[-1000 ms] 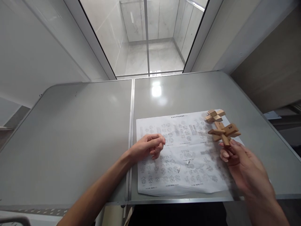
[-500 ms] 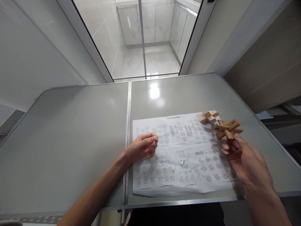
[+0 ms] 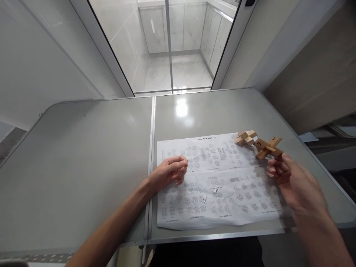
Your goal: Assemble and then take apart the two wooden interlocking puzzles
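My right hand [image 3: 299,181] pinches one arm of a brown wooden burr puzzle [image 3: 268,148] between thumb and fingertips. Dark numbers are marked on its pieces, a 2 among them. Just beyond it, on the top right corner of a printed sheet [image 3: 194,174], sits a smaller, paler wooden burr puzzle [image 3: 246,138]. My left hand [image 3: 171,170] rests over the sheet's left side, fingers curled in and thumb against them, with nothing visible in it. Rows of small diagrams cover the creased paper.
The sheet lies on a grey folding table [image 3: 97,155] with a metal seam [image 3: 152,141] down its middle. Two tiny shiny bits lie on the paper. A framed glass door [image 3: 183,48] stands past the far edge; stacked things are at the right.
The brown burr puzzle has turned in my right hand, showing different faces, and the hand has shifted slightly right. My left hand has hardly moved.
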Demonstrator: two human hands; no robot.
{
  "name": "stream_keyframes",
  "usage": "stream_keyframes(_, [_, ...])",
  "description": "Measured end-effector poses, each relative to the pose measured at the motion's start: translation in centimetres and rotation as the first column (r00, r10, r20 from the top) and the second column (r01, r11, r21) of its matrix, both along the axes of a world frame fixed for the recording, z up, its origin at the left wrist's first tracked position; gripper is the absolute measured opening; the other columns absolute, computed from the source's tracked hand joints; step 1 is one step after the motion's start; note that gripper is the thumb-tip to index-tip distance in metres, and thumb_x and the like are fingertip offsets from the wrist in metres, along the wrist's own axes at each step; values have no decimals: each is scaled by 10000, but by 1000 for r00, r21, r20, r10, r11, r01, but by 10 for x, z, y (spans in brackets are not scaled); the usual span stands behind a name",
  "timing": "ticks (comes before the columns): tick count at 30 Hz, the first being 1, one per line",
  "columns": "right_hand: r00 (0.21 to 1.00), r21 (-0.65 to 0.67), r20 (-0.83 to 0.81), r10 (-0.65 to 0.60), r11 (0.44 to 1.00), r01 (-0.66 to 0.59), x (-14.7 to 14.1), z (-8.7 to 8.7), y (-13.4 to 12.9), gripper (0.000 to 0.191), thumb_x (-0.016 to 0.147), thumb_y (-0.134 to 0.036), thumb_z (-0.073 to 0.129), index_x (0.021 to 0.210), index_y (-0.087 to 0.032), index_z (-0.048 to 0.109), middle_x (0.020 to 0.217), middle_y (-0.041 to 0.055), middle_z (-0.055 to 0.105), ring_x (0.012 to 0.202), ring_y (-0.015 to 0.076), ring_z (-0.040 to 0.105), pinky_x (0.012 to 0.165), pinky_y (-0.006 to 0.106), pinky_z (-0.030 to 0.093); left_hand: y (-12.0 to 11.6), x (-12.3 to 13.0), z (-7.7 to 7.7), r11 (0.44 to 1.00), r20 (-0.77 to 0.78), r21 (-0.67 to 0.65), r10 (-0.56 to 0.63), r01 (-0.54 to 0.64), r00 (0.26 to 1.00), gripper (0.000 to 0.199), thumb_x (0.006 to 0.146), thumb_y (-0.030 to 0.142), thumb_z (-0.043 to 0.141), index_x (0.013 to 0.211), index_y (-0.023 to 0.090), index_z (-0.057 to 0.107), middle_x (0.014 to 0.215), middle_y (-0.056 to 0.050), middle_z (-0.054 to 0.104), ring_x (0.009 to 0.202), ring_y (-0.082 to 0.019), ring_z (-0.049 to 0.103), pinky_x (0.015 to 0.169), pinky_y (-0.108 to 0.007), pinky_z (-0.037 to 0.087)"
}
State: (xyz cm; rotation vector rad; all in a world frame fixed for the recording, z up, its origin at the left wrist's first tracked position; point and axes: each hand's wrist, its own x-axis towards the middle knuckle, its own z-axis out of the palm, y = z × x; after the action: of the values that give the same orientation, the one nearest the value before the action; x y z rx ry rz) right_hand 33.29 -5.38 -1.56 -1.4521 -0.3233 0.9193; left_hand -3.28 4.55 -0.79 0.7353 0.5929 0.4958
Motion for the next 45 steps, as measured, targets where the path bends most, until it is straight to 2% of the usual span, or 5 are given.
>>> stream_keyframes(4, [998, -17, 57, 31, 999, -30, -9, 1, -5, 388, 769, -498, 945, 810, -179, 727, 758, 30, 671, 652, 122, 578, 518, 157, 533, -1, 0, -1, 1000, 13, 3, 1, -1, 1000, 270, 907, 383, 815, 909, 159, 665, 629, 72, 455, 481, -51, 307, 472, -209, 400])
stream_keyframes(13, [933, -94, 80, 350, 935, -343, -38, -3, 3, 411, 811, -619, 894, 909, -245, 754, 866, 19, 723, 730, 147, 601, 610, 190, 556, -1, 0, 3, 1000, -10, 19, 9, -9, 1000, 298, 887, 398, 830, 904, 161, 649, 649, 68, 464, 493, -51, 309, 476, -217, 382])
stream_keyframes(28, [857, -53, 85, 508, 861, -505, -50, -3, 46, 485, 811, -670, 859, 857, -207, 722, 769, 23, 708, 590, 137, 576, 510, 236, 520, 3, -5, 2, 999, 23, 15, 51, -51, 998, 317, 863, 410, 841, 903, 159, 652, 656, 69, 436, 496, -49, 296, 475, -203, 365])
stream_keyframes(37, [678, -102, 323, 661, 736, -669, -62, -1, 59, 509, 927, -704, 718, 783, -219, 667, 533, -25, 601, 390, 119, 478, 401, 236, 386, 19, -23, 8, 961, 35, 80, 262, -264, 964, 246, 871, 341, 812, 864, 153, 654, 653, 63, 412, 500, -49, 286, 476, -184, 350])
stream_keyframes(45, [667, -96, 391, 634, 749, -656, -55, -13, 54, 452, 993, -645, 670, 806, -233, 666, 490, -35, 578, 368, 127, 476, 403, 240, 367, 26, -25, 10, 926, -31, 101, 368, -363, 929, 263, 870, 355, 812, 846, 163, 634, 642, 74, 374, 507, -62, 260, 453, -182, 364])
